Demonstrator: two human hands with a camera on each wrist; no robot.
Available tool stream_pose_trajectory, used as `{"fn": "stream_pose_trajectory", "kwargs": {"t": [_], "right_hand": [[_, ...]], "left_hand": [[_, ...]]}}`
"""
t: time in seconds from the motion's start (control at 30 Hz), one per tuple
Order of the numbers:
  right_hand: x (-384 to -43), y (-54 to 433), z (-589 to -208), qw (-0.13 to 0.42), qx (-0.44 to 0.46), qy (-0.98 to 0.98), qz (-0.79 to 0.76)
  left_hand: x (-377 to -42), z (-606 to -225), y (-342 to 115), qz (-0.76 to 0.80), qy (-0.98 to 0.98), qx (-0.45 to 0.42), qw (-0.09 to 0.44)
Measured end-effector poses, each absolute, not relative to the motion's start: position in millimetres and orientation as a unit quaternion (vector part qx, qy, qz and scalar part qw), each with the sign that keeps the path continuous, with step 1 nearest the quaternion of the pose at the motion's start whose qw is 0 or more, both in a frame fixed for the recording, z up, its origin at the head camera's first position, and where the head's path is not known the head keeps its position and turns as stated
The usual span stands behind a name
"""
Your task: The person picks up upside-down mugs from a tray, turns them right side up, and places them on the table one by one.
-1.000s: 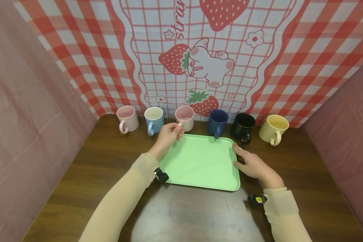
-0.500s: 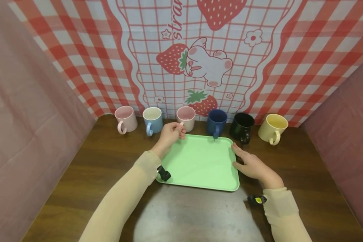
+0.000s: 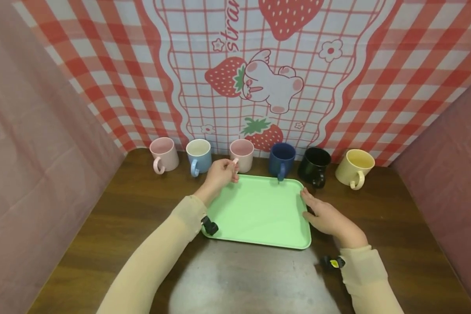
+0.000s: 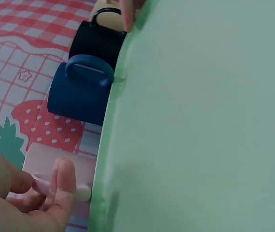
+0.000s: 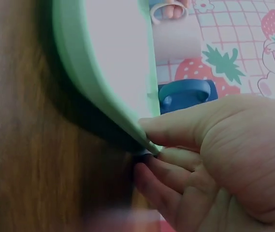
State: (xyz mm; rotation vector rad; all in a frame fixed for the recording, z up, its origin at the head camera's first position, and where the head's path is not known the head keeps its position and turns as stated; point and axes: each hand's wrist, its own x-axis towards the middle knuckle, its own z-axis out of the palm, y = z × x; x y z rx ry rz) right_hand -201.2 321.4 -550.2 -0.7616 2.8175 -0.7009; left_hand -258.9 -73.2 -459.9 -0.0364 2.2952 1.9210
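Observation:
My left hand (image 3: 220,176) pinches the handle of a pale pink mug (image 3: 244,161), which stands upright just behind the back edge of a light green tray (image 3: 259,211). The left wrist view shows the thumb and fingers of that hand at the pink mug's handle (image 4: 82,193). At the tray's right side, my right hand (image 3: 329,218) touches the rim near the back right corner, fingers extended and thumb apart from them. Part of that hand's contact under the rim is hidden in the right wrist view. The tray's upper surface holds nothing.
A row of mugs lines the back: another pink mug (image 3: 165,155), a light blue mug (image 3: 201,162), a dark blue mug (image 3: 280,161), a black mug (image 3: 313,165) and a yellow mug (image 3: 351,170). Behind them hangs a checked strawberry cloth (image 3: 141,78). The wooden table (image 3: 114,226) lies beneath.
The pink mug at my left hand has shifted slightly to the right along with the hand. My right hand stays at the tray's right edge, and the tray looks about the same.

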Motion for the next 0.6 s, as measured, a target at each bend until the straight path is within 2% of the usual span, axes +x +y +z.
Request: {"fn": "stream_pose_trajectory", "kwargs": {"t": [0.1, 0.3, 0.6], "right_hand": [[-189.0, 316.3, -534.4, 0.056, -0.269, 0.931, -0.239], [-156.8, 288.1, -460.4, 0.047, -0.269, 0.935, -0.224], [-147.9, 300.7, -433.1, -0.074, -0.308, 0.933, -0.172]], "left_hand": [[-252.4, -457.6, -79.3, 0.547, 0.836, 0.014, 0.046], [-229.1, -448.4, -103.4, 0.373, 0.922, 0.105, -0.014], [-195.8, -434.8, -149.7, 0.274, 0.924, 0.256, -0.07]]}}
